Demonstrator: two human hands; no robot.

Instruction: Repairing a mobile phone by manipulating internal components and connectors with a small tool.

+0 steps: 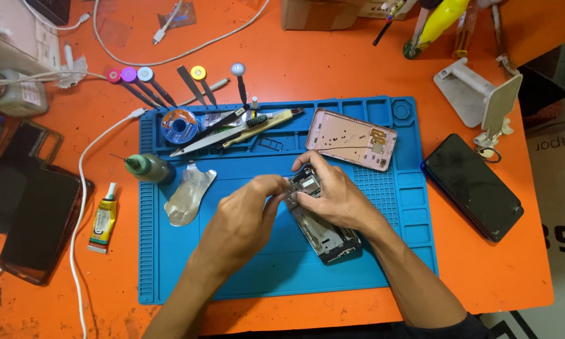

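An opened phone frame [327,237] lies tilted on the blue work mat [169,270]. My right hand [332,198] rests on the frame's upper part and holds it down. My left hand [241,220] meets it from the left, fingertips pinched at the frame's top edge; whether a small tool or part sits between them is hidden. A pink phone back cover [351,139] lies on the mat just beyond my hands.
On the mat's far left are a solder wick spool [179,125], tweezers [210,138], a small green bottle [149,168] and a clear plastic piece [188,193]. A glue tube [103,220], dark screens [34,213], a black phone [474,185] and screwdrivers [150,85] lie on the orange table [483,282].
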